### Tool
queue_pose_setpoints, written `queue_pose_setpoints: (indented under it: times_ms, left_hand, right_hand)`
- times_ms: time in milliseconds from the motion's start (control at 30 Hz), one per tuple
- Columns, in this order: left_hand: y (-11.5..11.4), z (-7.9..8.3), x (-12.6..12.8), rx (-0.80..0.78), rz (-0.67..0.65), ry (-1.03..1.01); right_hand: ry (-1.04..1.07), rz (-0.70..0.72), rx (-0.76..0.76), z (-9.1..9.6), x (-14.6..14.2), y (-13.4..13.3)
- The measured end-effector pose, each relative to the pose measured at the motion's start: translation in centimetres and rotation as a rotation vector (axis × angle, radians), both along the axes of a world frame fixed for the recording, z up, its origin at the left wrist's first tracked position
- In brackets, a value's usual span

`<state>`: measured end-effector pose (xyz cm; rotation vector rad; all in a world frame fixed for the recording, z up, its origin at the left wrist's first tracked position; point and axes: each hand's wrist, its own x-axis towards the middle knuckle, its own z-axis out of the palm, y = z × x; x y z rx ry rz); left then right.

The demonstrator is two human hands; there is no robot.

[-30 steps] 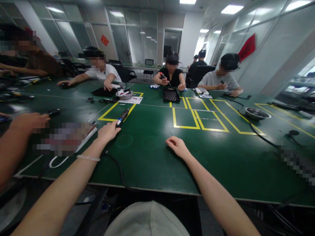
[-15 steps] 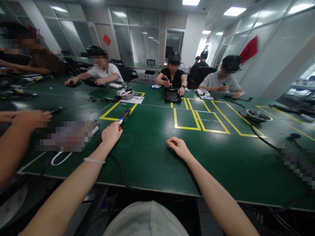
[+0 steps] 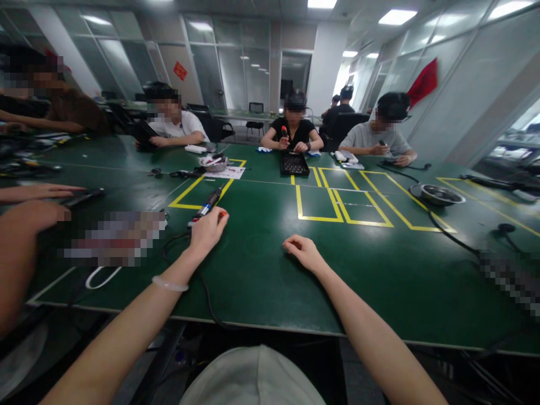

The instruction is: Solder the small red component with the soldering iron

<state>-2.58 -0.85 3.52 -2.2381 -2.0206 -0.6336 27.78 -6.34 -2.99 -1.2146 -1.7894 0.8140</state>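
On the green table (image 3: 261,304), a pen-shaped electric screwdriver (image 3: 210,202) with a dark, silver and blue body lies slantwise, its tip pointing away from me. My left hand (image 3: 206,230), just right of its near end, is closed, with a small orange-red piece (image 3: 221,214) showing between thumb and fingers. What kind of piece it is cannot be made out. A black cable (image 3: 206,287) runs from near the screwdriver under my left forearm to the table edge. My right hand (image 3: 304,253) rests on the table, fingers loosely curled in, and nothing shows in it.
Yellow tape outlines (image 3: 320,218) mark the table ahead. A round metal bowl (image 3: 442,195) and a black cable (image 3: 453,239) lie to the right. Another person's arm (image 3: 25,225) reaches in at left. Several people sit opposite, one with a black tray (image 3: 294,164).
My left hand has moved to the right, off the screwdriver's body, with an orange-red piece at its fingertips. Opposite at left, a person has raised a dark flat thing. My right hand stays put.
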Motion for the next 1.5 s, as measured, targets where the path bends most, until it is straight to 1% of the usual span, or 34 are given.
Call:
queue_pose_setpoints:
  times_ms: [100, 167, 233, 333, 433, 533, 633, 800, 867, 1067, 1167, 1333, 1500]
  left_hand:
    - [-1.5, 0.2, 4.7, -0.147, -0.205, -0.059]
    - [-2.3, -0.3, 7.6, -0.191, -0.362, -0.103]
    - [-2.7, -1.1, 9.8, -0.226, -0.494, -0.151]
    - [-3.1, -2.5, 11.3, -0.273, -0.656, -0.241]
    - [-3.5, -3.4, 11.2, -0.329, -0.757, -0.316]
    - [-4.0, -3.5, 10.9, -0.358, -0.789, -0.318]
    - [-4.3, -3.3, 10.8, -0.324, -0.799, -0.272]
    - [-4.4, -3.1, 10.8, -0.26, -0.747, -0.196]
    - [-4.4, -3.2, 10.7, -0.255, -0.738, -0.218]
    - [-4.0, -3.6, 10.6, -0.273, -0.762, -0.404]
    - [-3.9, -3.8, 10.6, -0.242, -0.771, -0.407]
    - [-3.8, -3.6, 10.5, -0.195, -0.753, -0.434]
    - [-3.7, -3.5, 10.3, -0.222, -0.761, -0.451]
  right_hand:
    - [0.028, 0.007, -0.019, 0.1, 0.1, 0.1]
    - [0.073, 0.015, -0.039, 0.0, 0.2, 0.2]
    - [0.127, 0.021, -0.065, -0.2, 0.3, 0.3]
    - [0.166, 0.036, -0.092, -0.5, 0.2, 0.5]
    - [0.128, 0.073, -0.09, -0.4, 0.0, 0.5]
    - [0.103, 0.109, -0.093, -0.1, -0.1, 0.3]
    - [0.123, 0.128, -0.102, 0.2, -0.1, 0.1]
    - [0.092, 0.131, -0.087, 0.4, -0.1, -0.1]
    - [0.099, 0.14, -0.082, 0.3, -0.1, 0.0]
    - [0.183, 0.104, -0.075, 0.3, -0.1, 0.1]
    - [0.22, 0.092, -0.084, 0.2, -0.1, 0.2]
    - [0.234, 0.124, -0.095, -0.1, 0.0, 0.3]
    - [0.196, 0.124, -0.094, -0.1, 0.1, 0.3]
